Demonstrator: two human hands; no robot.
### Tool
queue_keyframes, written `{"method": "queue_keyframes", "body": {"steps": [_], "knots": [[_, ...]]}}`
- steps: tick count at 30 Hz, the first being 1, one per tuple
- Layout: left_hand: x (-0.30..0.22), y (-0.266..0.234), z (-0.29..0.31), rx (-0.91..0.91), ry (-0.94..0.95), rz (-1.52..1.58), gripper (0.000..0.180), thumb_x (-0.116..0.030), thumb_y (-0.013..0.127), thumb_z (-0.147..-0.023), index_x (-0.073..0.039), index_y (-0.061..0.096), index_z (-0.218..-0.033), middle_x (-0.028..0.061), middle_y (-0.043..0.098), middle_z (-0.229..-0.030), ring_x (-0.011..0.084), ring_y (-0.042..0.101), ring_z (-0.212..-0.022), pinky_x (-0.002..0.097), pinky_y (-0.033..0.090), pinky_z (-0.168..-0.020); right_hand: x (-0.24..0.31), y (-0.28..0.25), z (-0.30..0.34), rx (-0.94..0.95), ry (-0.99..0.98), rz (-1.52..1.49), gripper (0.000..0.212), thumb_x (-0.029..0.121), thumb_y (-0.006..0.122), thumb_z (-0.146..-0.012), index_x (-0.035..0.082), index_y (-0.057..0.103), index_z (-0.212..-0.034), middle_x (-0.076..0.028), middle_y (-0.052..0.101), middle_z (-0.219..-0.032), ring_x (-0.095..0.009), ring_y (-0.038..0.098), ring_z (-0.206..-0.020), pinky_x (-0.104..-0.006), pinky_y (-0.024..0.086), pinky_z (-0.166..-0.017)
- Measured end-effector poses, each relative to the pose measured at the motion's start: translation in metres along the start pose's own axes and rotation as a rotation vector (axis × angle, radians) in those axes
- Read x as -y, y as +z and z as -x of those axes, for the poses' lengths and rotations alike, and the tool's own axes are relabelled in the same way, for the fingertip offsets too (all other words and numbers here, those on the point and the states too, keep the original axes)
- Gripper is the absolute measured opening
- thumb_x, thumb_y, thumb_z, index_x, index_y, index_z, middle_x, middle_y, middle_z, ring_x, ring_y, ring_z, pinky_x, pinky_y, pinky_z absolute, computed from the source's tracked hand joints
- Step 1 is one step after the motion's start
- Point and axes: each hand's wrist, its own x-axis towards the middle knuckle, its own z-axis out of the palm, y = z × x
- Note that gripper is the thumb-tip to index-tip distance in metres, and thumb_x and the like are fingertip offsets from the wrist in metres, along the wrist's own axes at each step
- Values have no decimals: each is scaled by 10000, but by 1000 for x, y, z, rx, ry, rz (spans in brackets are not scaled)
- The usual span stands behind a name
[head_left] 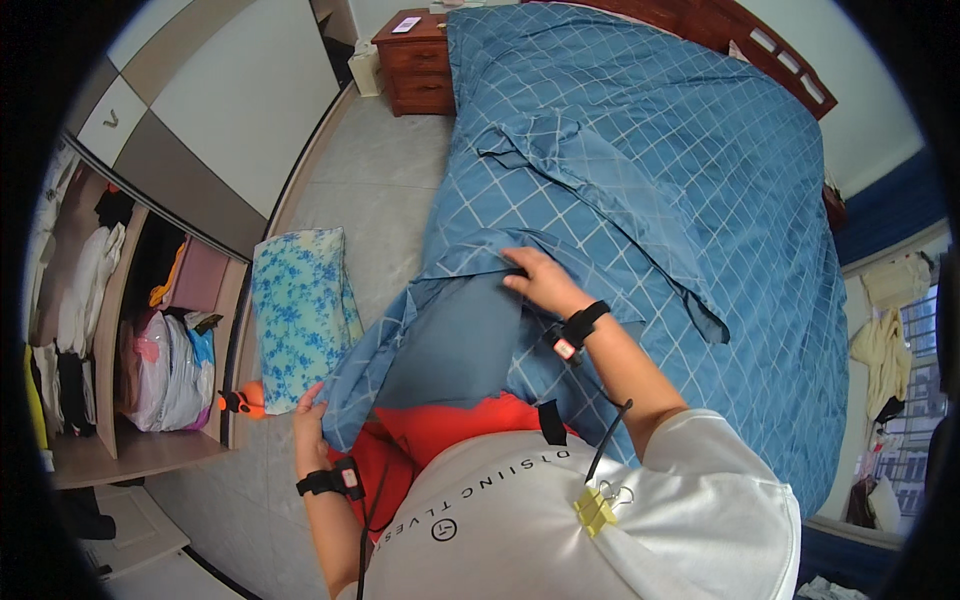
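Observation:
A blue cloth with a white grid pattern [445, 345] hangs off the near edge of the bed, its plain blue-grey side turned up in front of my red trousers [455, 420]. At the lower left, my left hand [308, 425] pinches one edge of this cloth. My right hand [548, 282] is closed over its folded upper edge, fingers bent and pointing left. Beyond my right hand, a crumpled piece of matching cloth with dark edging [620, 190] lies on the blue checked bedding [650, 60]. Each wrist wears a black strap with a small device.
A folded blue floral quilt [300, 310] is left of the bed, an orange and black object [245, 400] beside it. A wooden nightstand [418, 75] stands at the bed's far left. An open wardrobe [120, 440] holds clothes and bags. Garments [885, 350] hang at the right window.

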Motion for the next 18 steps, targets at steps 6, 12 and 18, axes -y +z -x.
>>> {"method": "queue_keyframes", "body": {"steps": [6,12,18], "knots": [[11,-18,-15,-139,12,-499,372,-23,580,-826,-33,573,-1198,103,613,-1094,203,583,-996,307,457,-876,-3,63,-28,-225,51,415,536,149,660,-770,132,514,-1285,-106,479,-1324,-276,424,-1244,-477,328,-1022],[-9,32,3,-290,673,-1076,439,-94,646,-780,-11,548,-1199,203,547,-1210,353,511,-1122,404,393,-982,-31,63,-30,-100,175,396,610,13,556,-753,188,468,-1331,-97,397,-1406,-283,379,-1286,-457,303,-1043],[-1,95,5,88,606,-1051,499,-100,647,-776,-16,504,-1246,199,517,-1259,362,479,-1170,410,392,-987,-42,56,-11,-101,211,419,670,-60,529,-693,160,477,-1323,-143,404,-1391,-338,426,-1245,-403,365,-1032]]}}
